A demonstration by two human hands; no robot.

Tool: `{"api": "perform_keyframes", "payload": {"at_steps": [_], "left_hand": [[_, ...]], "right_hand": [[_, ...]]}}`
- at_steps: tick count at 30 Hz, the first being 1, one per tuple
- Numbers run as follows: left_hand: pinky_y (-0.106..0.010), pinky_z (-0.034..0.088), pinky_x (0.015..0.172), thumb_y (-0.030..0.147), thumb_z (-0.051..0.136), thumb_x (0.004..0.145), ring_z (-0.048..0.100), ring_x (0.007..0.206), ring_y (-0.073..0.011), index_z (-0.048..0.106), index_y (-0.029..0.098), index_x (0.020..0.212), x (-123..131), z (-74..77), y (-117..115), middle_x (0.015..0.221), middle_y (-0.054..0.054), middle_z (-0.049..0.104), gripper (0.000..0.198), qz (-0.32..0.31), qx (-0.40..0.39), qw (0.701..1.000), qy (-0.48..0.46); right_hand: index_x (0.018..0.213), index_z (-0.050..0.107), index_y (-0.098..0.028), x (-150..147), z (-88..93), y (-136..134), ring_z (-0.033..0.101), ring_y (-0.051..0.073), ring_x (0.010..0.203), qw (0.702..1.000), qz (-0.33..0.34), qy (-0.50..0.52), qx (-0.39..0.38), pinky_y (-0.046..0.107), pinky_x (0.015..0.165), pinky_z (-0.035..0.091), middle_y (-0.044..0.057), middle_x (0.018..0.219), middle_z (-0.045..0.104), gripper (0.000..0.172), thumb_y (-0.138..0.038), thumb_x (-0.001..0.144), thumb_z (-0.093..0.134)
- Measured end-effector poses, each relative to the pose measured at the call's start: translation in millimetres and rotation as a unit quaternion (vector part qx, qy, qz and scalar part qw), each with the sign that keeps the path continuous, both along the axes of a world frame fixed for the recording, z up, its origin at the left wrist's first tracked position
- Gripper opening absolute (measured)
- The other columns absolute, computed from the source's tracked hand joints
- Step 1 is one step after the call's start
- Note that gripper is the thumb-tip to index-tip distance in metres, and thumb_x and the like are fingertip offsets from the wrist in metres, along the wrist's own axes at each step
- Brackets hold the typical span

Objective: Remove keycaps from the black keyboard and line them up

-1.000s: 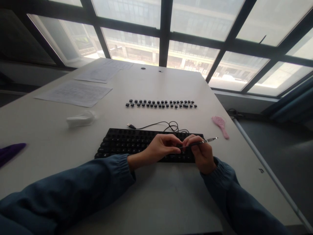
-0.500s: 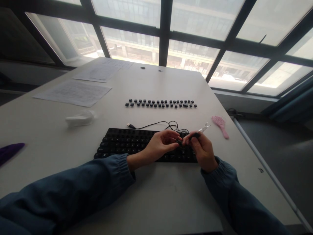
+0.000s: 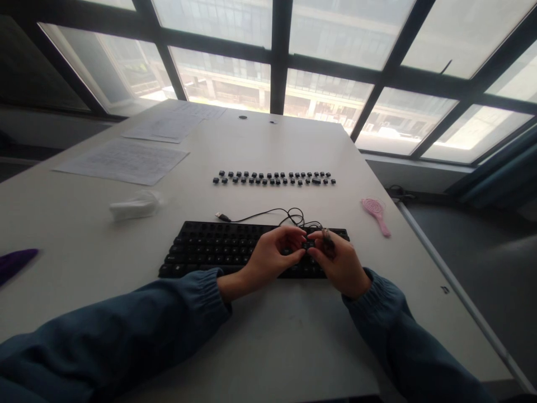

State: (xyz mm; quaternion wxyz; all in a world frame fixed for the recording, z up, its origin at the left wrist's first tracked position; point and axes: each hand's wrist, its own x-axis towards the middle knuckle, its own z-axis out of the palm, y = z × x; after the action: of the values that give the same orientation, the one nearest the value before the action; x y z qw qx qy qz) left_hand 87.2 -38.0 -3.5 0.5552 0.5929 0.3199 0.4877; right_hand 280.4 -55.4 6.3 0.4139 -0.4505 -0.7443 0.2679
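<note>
A black keyboard lies on the white table in front of me. My left hand and my right hand meet over its right end. Both are closed, fingertips pinched together on a small dark keycap. My right hand also grips a thin metal keycap puller, now pointing up and mostly hidden by the fingers. Two rows of several loose black keycaps lie farther back on the table. The keyboard's cable curls behind it.
A pink hairbrush lies to the right of the keyboard. A white object sits to the left, a purple cloth at the left edge. Printed papers lie at the back left. The table's right edge drops to the floor.
My right hand swung the puller from pointing right to upright and drew it in. Both hands came together over the keyboard's right end.
</note>
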Motion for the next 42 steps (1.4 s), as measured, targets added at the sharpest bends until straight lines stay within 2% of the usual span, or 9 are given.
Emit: {"api": "perform_keyframes", "payload": {"at_steps": [5,10,15,17,20,24,30,35,42], "left_hand": [[-0.028,0.058,0.077,0.02,0.079,0.077,0.068,0.084,-0.0161,0.067,0.014,0.107,1,1.4,-2,0.095,-0.007,0.072,0.033,0.009,0.007,1.0,-0.003],[-0.034,0.059,0.086,0.022,0.075,0.082,0.071,0.093,-0.0204,0.068,0.013,0.106,-1,-0.7,-2,0.1,-0.008,0.073,0.027,0.015,0.032,0.999,0.014],[-0.037,0.056,0.096,0.018,0.06,0.092,0.066,0.109,-0.021,0.065,0.016,0.118,-4,3.6,-6,0.117,-0.01,0.07,0.026,0.034,0.162,0.975,0.148],[-0.042,0.048,0.108,0.014,0.056,0.093,0.057,0.124,-0.0232,0.061,0.017,0.127,-5,4.0,-10,0.131,-0.011,0.064,0.034,0.034,0.258,0.936,0.236],[-0.05,0.038,0.116,0.017,0.054,0.094,0.046,0.137,-0.0279,0.055,0.016,0.134,-6,0.5,-15,0.141,-0.012,0.057,0.04,0.003,0.361,0.854,0.376],[-0.054,0.034,0.117,0.025,0.053,0.097,0.041,0.142,-0.0312,0.052,0.016,0.139,-6,-6.3,-18,0.147,-0.013,0.052,0.042,-0.009,0.386,0.786,0.483],[-0.051,0.033,0.118,0.03,0.051,0.099,0.042,0.141,-0.0296,0.053,0.018,0.137,-7,-11.5,-18,0.148,-0.011,0.051,0.04,-0.002,0.391,0.767,0.508],[-0.051,0.031,0.118,0.032,0.048,0.101,0.044,0.139,-0.0281,0.056,0.02,0.132,-7,-12.3,-19,0.147,-0.009,0.052,0.035,0.005,0.39,0.765,0.513],[-0.05,0.032,0.118,0.032,0.046,0.102,0.045,0.138,-0.0277,0.056,0.02,0.132,-6,-9.4,-19,0.148,-0.009,0.051,0.034,-0.003,0.379,0.77,0.513]], "right_hand": [[0.101,0.067,-0.02,2,2.0,3,0.063,0.018,0.08,0.996,0.015,-0.043,0.081,0.03,0.071,0.051,0.005,0.09,0.064,0.011,-0.018,0.091,0.064],[0.102,0.068,-0.021,0,5.4,3,0.064,0.018,0.079,0.993,0.023,-0.074,0.094,0.03,0.073,0.053,0.005,0.09,0.065,0.015,-0.014,0.089,0.063],[0.092,0.07,-0.02,13,23.8,11,0.063,0.017,0.075,0.99,0.003,-0.11,0.091,0.029,0.07,0.051,0.003,0.083,0.064,0.012,-0.014,0.082,0.067],[0.089,0.071,-0.019,33,32.4,32,0.06,0.016,0.071,0.988,-0.044,-0.115,0.091,0.028,0.064,0.049,0.002,0.078,0.062,0.007,-0.023,0.083,0.068],[0.094,0.073,-0.017,76,39.5,91,0.053,0.014,0.061,0.969,-0.167,-0.139,0.121,0.027,0.057,0.043,0.001,0.071,0.06,0.02,-0.034,0.083,0.07],[0.09,0.077,-0.015,124,30.0,183,0.056,0.015,0.062,0.945,-0.222,-0.224,0.087,0.027,0.06,0.042,0.003,0.07,0.065,0.026,-0.037,0.079,0.07],[0.088,0.08,-0.017,146,-7.7,255,0.061,0.017,0.065,0.935,-0.214,-0.283,-0.023,0.026,0.062,0.043,0.005,0.072,0.072,0.025,-0.036,0.075,0.07],[0.088,0.08,-0.017,155,-26.1,280,0.062,0.017,0.065,0.934,-0.194,-0.292,-0.066,0.026,0.061,0.044,0.005,0.073,0.073,0.023,-0.032,0.073,0.072],[0.093,0.079,-0.015,157,-33.3,293,0.062,0.017,0.068,0.935,-0.184,-0.291,-0.082,0.025,0.063,0.045,0.006,0.075,0.073,0.026,-0.032,0.075,0.072]]}}
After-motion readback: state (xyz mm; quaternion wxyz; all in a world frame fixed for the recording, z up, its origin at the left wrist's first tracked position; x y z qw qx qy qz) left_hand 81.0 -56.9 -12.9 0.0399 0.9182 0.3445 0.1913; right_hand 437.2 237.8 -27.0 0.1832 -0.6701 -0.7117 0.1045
